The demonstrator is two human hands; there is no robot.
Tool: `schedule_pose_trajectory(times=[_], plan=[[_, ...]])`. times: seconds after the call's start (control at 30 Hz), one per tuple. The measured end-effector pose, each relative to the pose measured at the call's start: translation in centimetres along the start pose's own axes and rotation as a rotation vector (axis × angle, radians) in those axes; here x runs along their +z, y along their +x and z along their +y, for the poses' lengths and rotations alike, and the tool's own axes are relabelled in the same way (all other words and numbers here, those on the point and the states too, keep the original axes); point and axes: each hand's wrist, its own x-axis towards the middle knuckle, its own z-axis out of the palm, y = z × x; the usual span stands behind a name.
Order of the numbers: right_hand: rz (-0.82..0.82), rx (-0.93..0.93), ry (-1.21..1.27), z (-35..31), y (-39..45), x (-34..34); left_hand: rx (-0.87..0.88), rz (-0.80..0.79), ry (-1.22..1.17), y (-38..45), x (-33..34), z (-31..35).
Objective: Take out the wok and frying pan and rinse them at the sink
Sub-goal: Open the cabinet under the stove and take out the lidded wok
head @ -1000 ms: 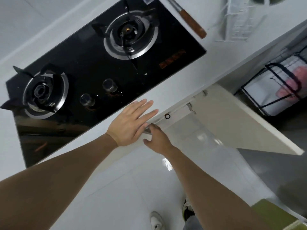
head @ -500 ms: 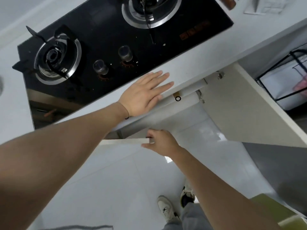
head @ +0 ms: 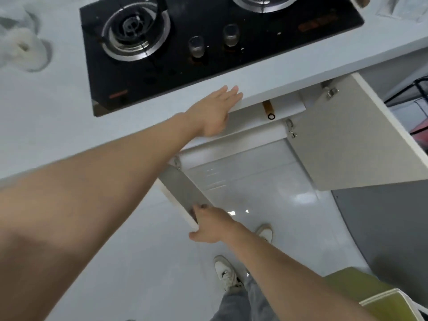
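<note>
Our left hand point(head: 214, 113) is lying flat, fingers fully spread, palm down on the surface point(head: 69, 126) at its front edge, just below the black hob point(head: 208, 54); it's holding nothing. Our right hand point(head: 209, 224) is curling round the free edge of the left cabinet door point(head: 183, 193), thumb underneath, w/ the door swung out. The right cabinet door point(head: 352, 140) is standing open too. Wok & frying pan aren't showing; a wooden handle point(head: 268, 108) is poking out under the surface's front edge.
</note>
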Motion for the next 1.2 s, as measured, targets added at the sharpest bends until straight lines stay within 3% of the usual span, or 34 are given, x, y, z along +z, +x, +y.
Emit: schedule_pose_trajectory(times=[0.13,0.3,0.47,0.57,0.7,0.87,1.03,1.2], plan=[[-0.040,0.045,0.225,-2.0,0.3,2.8,-0.020,-0.013,-0.027,-0.7,0.5,0.8],[0.280,0.015,0.359,0.6,-0.1,-1.0,-0.046,0.071,0.003,0.1,0.9,1.4],[0.491,0.146,0.532,8.2,0.1,-8.3,0.069,0.325,0.067,2.2,0.3,0.9],[0.621,0.281,0.715,14.5,1.2,-13.1,0.206,0.295,0.165,6.0,-0.7,0.7],[0.730,0.417,0.859,23.8,4.0,-17.9,0.239,0.297,0.235,8.8,-0.2,1.0],[0.622,0.528,0.828,30.0,10.1,-22.1,0.226,0.318,0.194,9.1,-0.1,0.6],[0.362,0.477,1.281,30.4,15.2,-23.9,0.213,0.322,0.176,9.4,0.2,0.4],[0.476,0.451,1.436,29.5,16.8,-23.8,0.231,0.339,0.212,9.2,0.4,0.6]])
